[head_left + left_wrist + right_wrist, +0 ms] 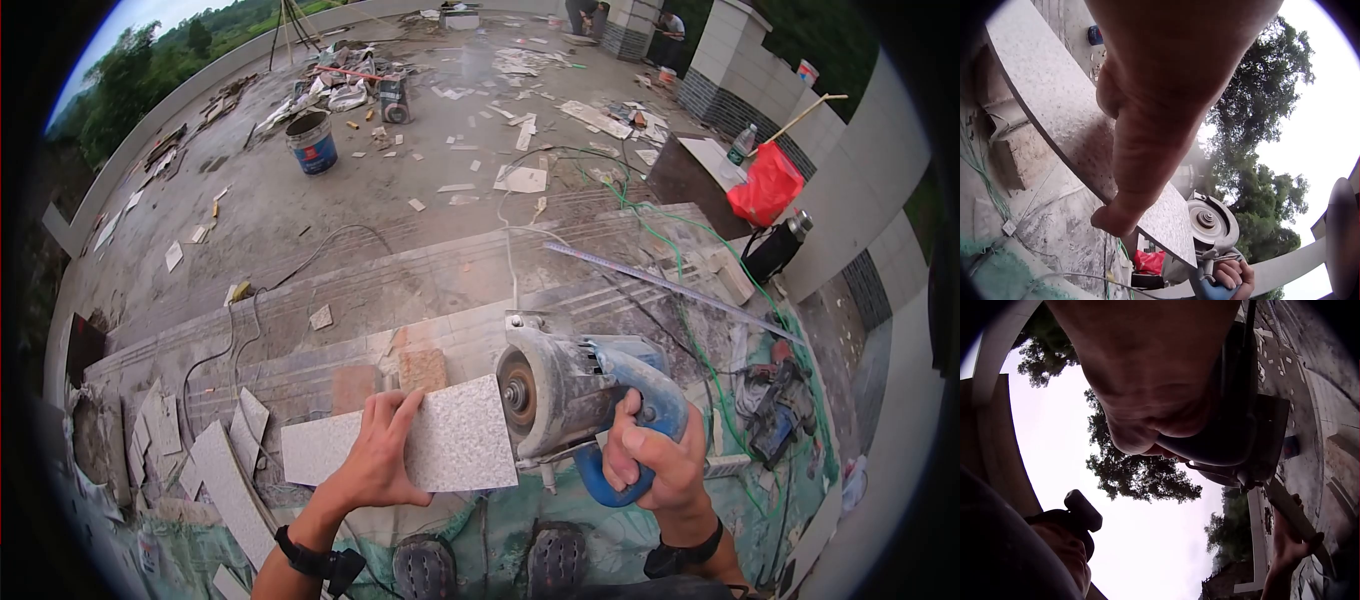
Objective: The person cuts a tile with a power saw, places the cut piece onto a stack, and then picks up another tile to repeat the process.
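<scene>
A long speckled light stone slab (462, 435) lies across the middle of the head view. My left hand (375, 450) grips it by the edges, thumb at the near edge and fingers over the far one. In the left wrist view the thumb bends round the edge of the slab (1054, 81). My right hand (655, 455) is curled round the blue handle of a circular saw (570, 390). The saw's round blade (517, 392) stands at the slab's right end; whether they touch, I cannot tell. The right wrist view shows the saw dark above the slab (1294, 512).
Reddish blocks (423, 370) sit behind the slab. Stone offcuts (235, 480) lie at the left, a second power tool (775, 410) at the right. Green cables (690, 300) and a long ruler (660, 283) cross the steps. A bucket (312, 142) stands farther back.
</scene>
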Available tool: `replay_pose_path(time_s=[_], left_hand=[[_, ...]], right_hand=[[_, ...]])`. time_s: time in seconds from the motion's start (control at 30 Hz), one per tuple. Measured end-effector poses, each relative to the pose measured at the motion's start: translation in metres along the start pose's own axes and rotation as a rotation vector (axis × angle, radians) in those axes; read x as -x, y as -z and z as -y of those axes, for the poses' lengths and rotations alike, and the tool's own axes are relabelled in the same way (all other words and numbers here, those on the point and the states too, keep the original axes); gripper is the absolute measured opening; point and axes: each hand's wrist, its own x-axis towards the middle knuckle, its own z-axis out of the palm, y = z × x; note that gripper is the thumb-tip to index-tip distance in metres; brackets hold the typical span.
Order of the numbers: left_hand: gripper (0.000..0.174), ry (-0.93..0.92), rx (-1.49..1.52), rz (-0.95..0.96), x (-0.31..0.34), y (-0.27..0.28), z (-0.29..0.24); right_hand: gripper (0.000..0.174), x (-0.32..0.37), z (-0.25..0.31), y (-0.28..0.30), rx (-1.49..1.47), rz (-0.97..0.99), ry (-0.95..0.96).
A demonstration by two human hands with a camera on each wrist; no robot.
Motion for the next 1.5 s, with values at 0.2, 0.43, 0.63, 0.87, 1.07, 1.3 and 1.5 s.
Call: replay_pose_path(time_s=[0.2, 0.43, 0.63, 0.87, 1.07, 1.3, 1.5], left_hand=[[0.130, 0.001, -0.003, -0.005, -0.002, 0.000, 0.001], [0.130, 0.002, 0.015, -0.006, -0.003, 0.000, 0.003], [0.130, 0.003, 0.007, -0.018, -0.004, -0.001, 0.006], [0.129, -0.004, 0.012, -0.021, -0.004, 0.000, 0.006], [0.128, 0.002, 0.019, -0.019, -0.005, 0.003, 0.006], [0.129, -0.006, -0.010, -0.043, -0.008, 0.002, 0.010], [0.129, 0.004, -0.004, -0.041, -0.011, 0.003, 0.010]], right_hand=[[0.034, 0.001, 0.000, -0.001, -0.008, -0.011, -0.004], [0.034, 0.000, -0.001, 0.000, 0.000, -0.007, -0.008], [0.035, 0.001, -0.002, 0.000, 0.005, -0.011, 0.012], [0.035, 0.001, -0.003, -0.001, 0.003, -0.014, 0.002], [0.036, 0.002, -0.004, -0.001, -0.011, -0.006, -0.007], [0.032, 0.003, 0.002, -0.005, 0.004, -0.026, -0.038], [0.032, 0.003, 0.002, -0.004, -0.007, -0.015, -0.037]])
